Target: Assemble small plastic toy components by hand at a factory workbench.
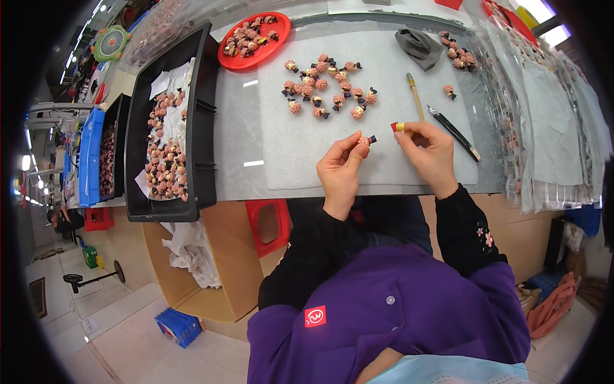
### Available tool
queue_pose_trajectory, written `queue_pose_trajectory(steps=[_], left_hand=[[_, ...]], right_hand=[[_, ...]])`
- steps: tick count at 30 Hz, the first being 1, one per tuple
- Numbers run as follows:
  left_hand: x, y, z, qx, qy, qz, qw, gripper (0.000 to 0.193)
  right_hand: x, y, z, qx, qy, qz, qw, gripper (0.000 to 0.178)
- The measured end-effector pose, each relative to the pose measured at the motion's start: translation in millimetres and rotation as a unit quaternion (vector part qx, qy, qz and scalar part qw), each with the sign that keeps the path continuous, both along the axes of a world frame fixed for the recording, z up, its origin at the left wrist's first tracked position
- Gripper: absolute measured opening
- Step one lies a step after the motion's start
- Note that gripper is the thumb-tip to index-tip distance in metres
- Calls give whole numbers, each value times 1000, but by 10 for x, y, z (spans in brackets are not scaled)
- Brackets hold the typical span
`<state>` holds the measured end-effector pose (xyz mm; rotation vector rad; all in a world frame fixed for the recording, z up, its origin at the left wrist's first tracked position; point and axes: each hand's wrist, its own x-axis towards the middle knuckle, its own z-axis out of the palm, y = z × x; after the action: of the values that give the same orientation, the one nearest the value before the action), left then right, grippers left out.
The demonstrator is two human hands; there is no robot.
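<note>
Above the near part of a white foam sheet (294, 157), my left hand (339, 173) pinches a small figurine head (365, 141) with knobbly pink hair and a dark part pointing right. Close beside it, my right hand (433, 153) has a small red and yellow piece (398, 127) between thumb and fingers. The two pieces are apart. Several similar pink-haired heads (321, 84) lie grouped on the sheet farther away. A thin wooden-handled tool (416, 96) and a black craft knife (455, 133) rest beyond and right of my right hand.
At the left stands a black bin (208, 137) holding many heads on white paper. Behind it sits a red plate (226, 59) with more heads. A crumpled grey cloth (420, 48) lies at the back. Clear plastic trays (511, 128) are stacked at the right edge.
</note>
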<state>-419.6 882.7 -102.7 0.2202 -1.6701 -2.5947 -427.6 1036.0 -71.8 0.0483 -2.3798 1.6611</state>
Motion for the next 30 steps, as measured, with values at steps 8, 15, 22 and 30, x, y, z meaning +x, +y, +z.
queue_pose_trajectory(steps=[8, 15, 22, 30], left_hand=[[1, -4, -59, -13, 37, -28, 999, 22], [-19, -32, -49, -23, 41, -33, 998, 24], [-8, 3, -20, 8, 25, -65, 998, 31], [42, -17, 29, -49, 22, -65, 996, 27]], right_hand=[[-115, -62, -103, 82, 101, -46, 990, 9], [-112, -108, -130, 76, 174, -17, 982, 11], [-74, -75, -123, 61, 178, 116, 975, 14], [-237, 293, 132, -54, 63, -80, 993, 6]])
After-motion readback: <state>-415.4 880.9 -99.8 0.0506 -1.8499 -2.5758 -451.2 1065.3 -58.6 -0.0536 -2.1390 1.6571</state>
